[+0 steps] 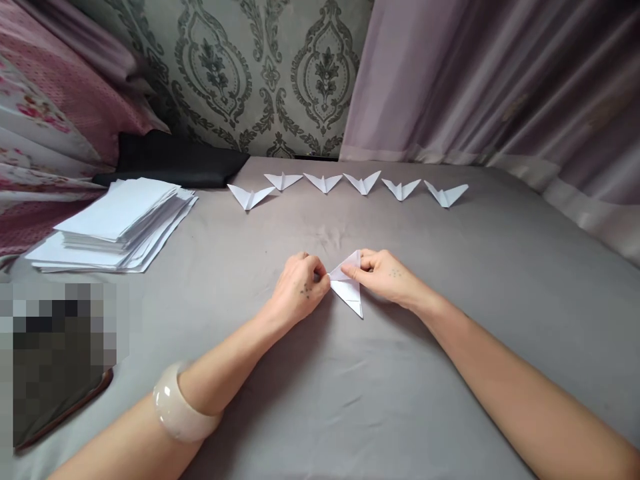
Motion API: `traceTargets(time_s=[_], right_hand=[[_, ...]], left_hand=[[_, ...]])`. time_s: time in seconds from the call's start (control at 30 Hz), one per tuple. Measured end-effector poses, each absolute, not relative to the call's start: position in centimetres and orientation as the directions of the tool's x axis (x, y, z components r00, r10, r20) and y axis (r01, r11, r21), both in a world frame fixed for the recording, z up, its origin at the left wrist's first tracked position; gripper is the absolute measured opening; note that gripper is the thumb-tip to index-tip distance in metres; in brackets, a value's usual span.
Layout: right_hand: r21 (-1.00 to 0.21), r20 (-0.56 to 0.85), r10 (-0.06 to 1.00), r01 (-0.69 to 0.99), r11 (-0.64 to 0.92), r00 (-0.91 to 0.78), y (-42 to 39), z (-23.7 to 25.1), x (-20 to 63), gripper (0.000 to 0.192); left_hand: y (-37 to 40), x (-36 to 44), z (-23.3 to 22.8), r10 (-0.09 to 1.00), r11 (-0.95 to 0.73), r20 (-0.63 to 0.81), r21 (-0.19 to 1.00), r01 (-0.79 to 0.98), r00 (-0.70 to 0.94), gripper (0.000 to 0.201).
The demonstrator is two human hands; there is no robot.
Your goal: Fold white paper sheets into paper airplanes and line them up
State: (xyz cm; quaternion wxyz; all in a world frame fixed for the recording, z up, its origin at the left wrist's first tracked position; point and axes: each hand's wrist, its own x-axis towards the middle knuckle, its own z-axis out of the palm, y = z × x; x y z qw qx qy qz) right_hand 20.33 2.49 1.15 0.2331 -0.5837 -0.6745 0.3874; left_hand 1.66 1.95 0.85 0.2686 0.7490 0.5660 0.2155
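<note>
A small folded white paper (349,291), triangular in outline with a crease across it, is held between my hands above the grey cloth. My left hand (303,287) pinches its pointed left corner between thumb and fingertips. On the other side, my right hand (383,273) grips the upper flap, thumb on the near face and fingers behind. The lower flap hangs free toward me, its tip pointing down. My fingers hide part of both the left corner and the upper right edge.
Several folded paper planes (323,183) stand in a row at the back. A stack of white paper sheets (115,217) lies at the left, before a black cloth or bag (175,160). A pixelated dark object (60,380) is at the near left. Curtains (450,73) border the surface.
</note>
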Motion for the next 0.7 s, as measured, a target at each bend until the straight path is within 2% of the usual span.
traceTargets(time_s=[0.1, 0.2, 0.33, 0.5, 0.7], right_hand=[[-0.775, -0.138, 0.975, 0.632, 0.002, -0.172, 2.6, 1.4, 20.5, 0.053], [-0.757, -0.144, 0.978, 0.653, -0.01, -0.152, 2.6, 1.4, 20.6, 0.056], [-0.741, -0.157, 0.979, 0.671, -0.028, -0.133, 2.7, 1.2, 21.1, 0.05], [-0.706, -0.185, 0.964, 0.708, 0.002, -0.188, 3.0, 1.3, 21.7, 0.048], [-0.627, -0.093, 0.978, 0.774, 0.09, -0.189, 2.7, 1.3, 21.4, 0.042]], left_hand=[[1.7, 1.6, 0.5, 0.949, -0.287, 0.105, 0.671, 0.683, 0.296, 0.015], [1.5, 1.6, 0.3, 0.93, -0.35, 0.157, 0.65, 0.674, 0.332, 0.012], [1.4, 1.5, 0.3, 0.915, -0.39, 0.16, 0.578, 0.717, 0.37, 0.019], [1.4, 1.4, 0.2, 0.91, -0.404, 0.149, 0.524, 0.75, 0.386, 0.028], [1.3, 1.3, 0.0, 0.896, -0.44, 0.188, 0.484, 0.756, 0.402, 0.031]])
